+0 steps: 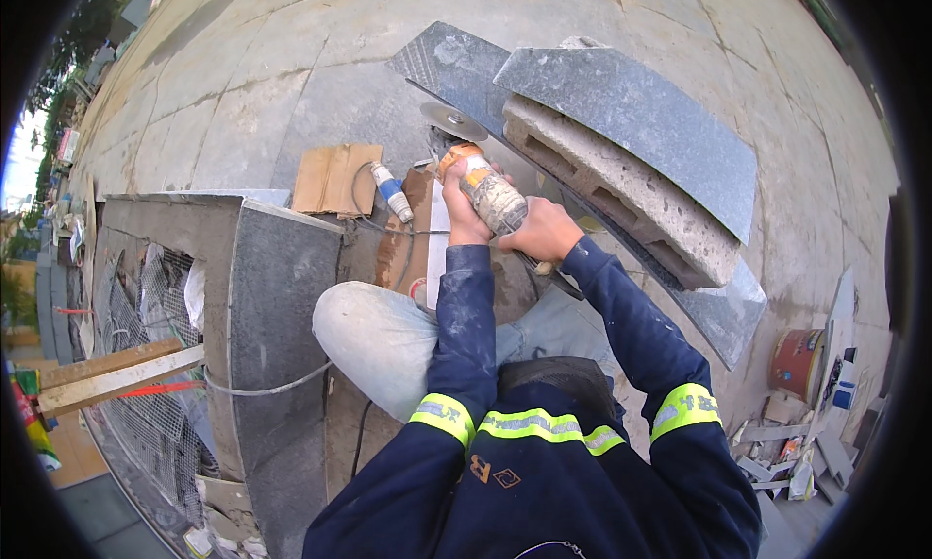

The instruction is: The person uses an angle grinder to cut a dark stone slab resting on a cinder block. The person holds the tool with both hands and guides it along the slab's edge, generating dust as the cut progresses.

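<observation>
Both of my hands are wrapped round a dusty angle grinder (pixel 482 185) with an orange front part. My left hand (pixel 464 214) grips its body near the head, and my right hand (pixel 546 233) holds the rear end. The grinder's round grey cutting disc (pixel 454 122) is at the near edge of a lower grey stone slab (pixel 451 56); I cannot tell whether they touch. Over that slab lies a rough concrete block (pixel 621 192), tilted along its length. Another speckled grey slab (pixel 636 122) rests on top of the block.
To the left of the grinder lie a brown cardboard piece (pixel 335 178) and a blue-and-white cylindrical thing (pixel 391 192) beside a dark cord. A grey slab-sided structure (pixel 282 297) stands by my left knee, with wooden strips (pixel 121 374) farther left. A reddish bucket (pixel 796 363) and stone offcuts are at right.
</observation>
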Demonstrator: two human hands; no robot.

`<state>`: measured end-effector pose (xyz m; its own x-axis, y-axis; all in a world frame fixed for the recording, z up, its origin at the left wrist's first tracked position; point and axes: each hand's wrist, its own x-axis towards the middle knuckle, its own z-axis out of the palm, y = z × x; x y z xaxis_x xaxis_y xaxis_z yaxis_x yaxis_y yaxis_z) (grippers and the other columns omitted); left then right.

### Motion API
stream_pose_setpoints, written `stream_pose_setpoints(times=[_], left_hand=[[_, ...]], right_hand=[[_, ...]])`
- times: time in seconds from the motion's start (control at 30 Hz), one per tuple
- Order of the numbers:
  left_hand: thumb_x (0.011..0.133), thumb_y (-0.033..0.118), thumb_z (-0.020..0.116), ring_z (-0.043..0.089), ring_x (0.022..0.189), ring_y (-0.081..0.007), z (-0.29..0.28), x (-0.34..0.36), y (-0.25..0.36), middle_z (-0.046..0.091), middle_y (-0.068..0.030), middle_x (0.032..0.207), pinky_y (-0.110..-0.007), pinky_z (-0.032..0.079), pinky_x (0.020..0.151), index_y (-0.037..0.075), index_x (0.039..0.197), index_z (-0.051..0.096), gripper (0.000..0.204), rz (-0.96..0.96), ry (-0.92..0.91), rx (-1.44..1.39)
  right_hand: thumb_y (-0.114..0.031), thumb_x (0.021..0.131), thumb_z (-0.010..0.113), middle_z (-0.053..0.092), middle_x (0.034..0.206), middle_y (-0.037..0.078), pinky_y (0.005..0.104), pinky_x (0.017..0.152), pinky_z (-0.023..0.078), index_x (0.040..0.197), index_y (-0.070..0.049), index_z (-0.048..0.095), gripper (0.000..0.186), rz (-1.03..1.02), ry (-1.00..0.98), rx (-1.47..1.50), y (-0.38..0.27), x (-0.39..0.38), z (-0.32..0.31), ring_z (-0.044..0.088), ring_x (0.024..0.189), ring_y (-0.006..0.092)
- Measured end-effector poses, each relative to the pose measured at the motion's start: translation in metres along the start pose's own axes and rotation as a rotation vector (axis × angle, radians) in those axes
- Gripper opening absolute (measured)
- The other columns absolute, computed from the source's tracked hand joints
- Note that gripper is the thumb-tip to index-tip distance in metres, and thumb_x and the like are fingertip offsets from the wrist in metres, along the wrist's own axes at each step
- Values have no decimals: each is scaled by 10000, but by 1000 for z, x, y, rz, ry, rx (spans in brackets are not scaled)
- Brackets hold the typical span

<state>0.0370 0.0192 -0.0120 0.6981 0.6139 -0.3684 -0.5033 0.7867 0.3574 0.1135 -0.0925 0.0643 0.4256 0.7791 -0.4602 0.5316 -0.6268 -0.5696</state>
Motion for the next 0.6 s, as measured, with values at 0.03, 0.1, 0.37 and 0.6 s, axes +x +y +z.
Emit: stream_pose_setpoints(times=[0.03,0.1,0.37,0.6], left_hand=[[798,452,558,610,724,-298,1,-1,-1,576,-134,845,-409,535,619,30,1042,490,492,-4,4,-11],[794,457,560,610,721,-299,1,-1,-2,575,-135,844,-410,534,617,29,1040,493,498,-13,9,-20],[801,410,575,614,698,-321,-10,11,3,578,-139,819,-445,546,605,36,1017,471,444,-34,-44,-63],[800,420,573,607,697,-316,-8,23,9,574,-138,806,-429,540,606,27,1018,475,460,9,-33,-42]], right_hand=[[-424,546,773,647,934,272,362,810,510,946,118,595,696,1,-4,8,0,-2,0,646,910,365],[-424,542,771,647,932,272,361,810,510,944,118,596,697,4,-11,25,2,-4,-1,646,912,362],[-414,523,777,654,935,256,348,800,514,937,105,610,684,5,-27,52,1,6,-1,651,898,351],[-398,513,777,656,923,254,345,779,520,941,103,627,676,-7,-33,70,0,26,0,657,871,342]])
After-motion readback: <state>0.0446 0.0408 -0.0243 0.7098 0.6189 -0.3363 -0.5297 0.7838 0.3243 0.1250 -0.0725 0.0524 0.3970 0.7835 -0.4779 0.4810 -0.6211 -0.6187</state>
